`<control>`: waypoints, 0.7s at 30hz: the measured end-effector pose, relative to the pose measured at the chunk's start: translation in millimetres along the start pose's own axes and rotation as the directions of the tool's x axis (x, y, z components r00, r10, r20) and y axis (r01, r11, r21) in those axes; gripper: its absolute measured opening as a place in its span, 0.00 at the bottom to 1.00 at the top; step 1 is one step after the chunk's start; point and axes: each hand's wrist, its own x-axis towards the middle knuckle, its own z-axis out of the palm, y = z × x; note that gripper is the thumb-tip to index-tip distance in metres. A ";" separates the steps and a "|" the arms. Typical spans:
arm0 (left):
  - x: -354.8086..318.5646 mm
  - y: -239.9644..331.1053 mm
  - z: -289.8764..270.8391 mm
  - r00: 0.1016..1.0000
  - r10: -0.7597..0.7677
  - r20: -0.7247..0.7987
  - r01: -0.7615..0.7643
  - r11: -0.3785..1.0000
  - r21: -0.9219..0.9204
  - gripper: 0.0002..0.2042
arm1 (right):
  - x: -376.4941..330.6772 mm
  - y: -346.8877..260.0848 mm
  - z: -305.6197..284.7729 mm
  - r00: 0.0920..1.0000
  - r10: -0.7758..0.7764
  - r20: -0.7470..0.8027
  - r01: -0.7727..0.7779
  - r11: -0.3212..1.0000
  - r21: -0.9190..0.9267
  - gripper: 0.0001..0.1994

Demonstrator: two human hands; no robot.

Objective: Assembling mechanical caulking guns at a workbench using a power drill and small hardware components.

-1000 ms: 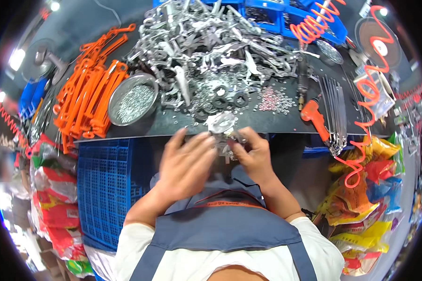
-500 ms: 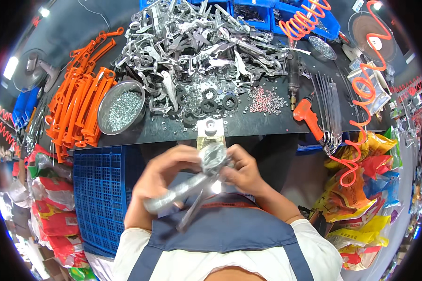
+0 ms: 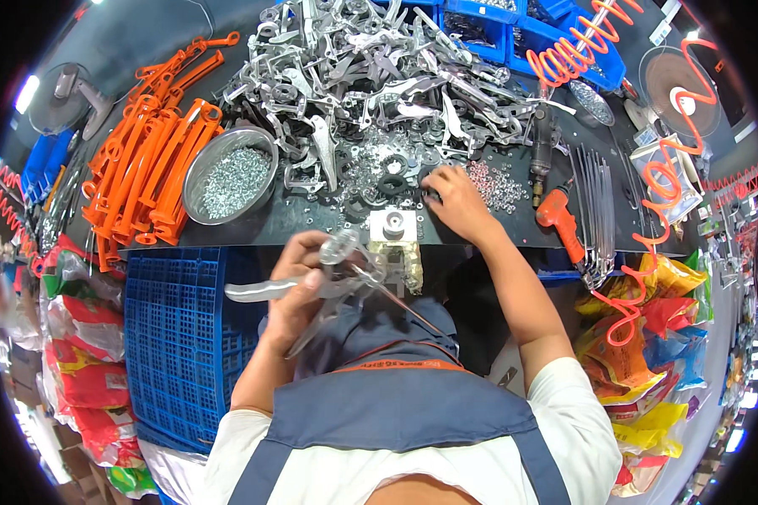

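My left hand [image 3: 295,290] is closed around a grey metal lever assembly [image 3: 269,290] in front of the bench edge. A round ring [image 3: 341,246] shows at its top, and a thin rod [image 3: 404,305] slants from it down to the right. Motion blurs its lower part. My right hand [image 3: 461,202] reaches onto the bench, fingers curled down at the small parts beside a black ring [image 3: 392,183]. What its fingertips grip is hidden. Between the hands, a pale block fixture [image 3: 393,224] with a round post sits at the bench edge.
Behind lies a large heap of metal levers [image 3: 354,76]. Orange handles [image 3: 152,168] and a metal bowl of small parts [image 3: 230,175] are at left. Red-marked nuts [image 3: 497,187], an orange power driver [image 3: 557,217], long rods [image 3: 595,202] and a coiled hose [image 3: 661,185] are at right.
My right hand has left the lever assembly and moved forward onto the bench's small parts. My left hand keeps the assembly, now turned and farther left. The view has shifted slightly.
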 end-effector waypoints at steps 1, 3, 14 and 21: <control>0.1 10.0 -0.8 0.998 0.054 -0.026 -0.054 0.998 0.017 0.33 | 5.3 5.7 3.7 0.999 -0.032 -0.021 0.031 0.997 -0.065 0.11; -2.8 27.8 1.3 0.990 0.120 -0.075 -0.115 0.991 0.066 0.32 | 11.3 26.9 10.9 0.998 -0.003 -0.061 -0.007 0.987 -0.163 0.10; -8.9 -0.7 45.3 0.977 -0.053 0.207 0.012 0.980 0.197 0.28 | 7.1 -5.6 9.4 0.966 0.019 -0.258 -0.033 0.998 -0.050 0.09; -6.6 -13.9 27.3 0.979 -0.104 0.175 0.066 0.975 0.211 0.34 | 11.7 -26.9 40.2 0.983 -0.021 0.181 0.027 0.999 -0.030 0.25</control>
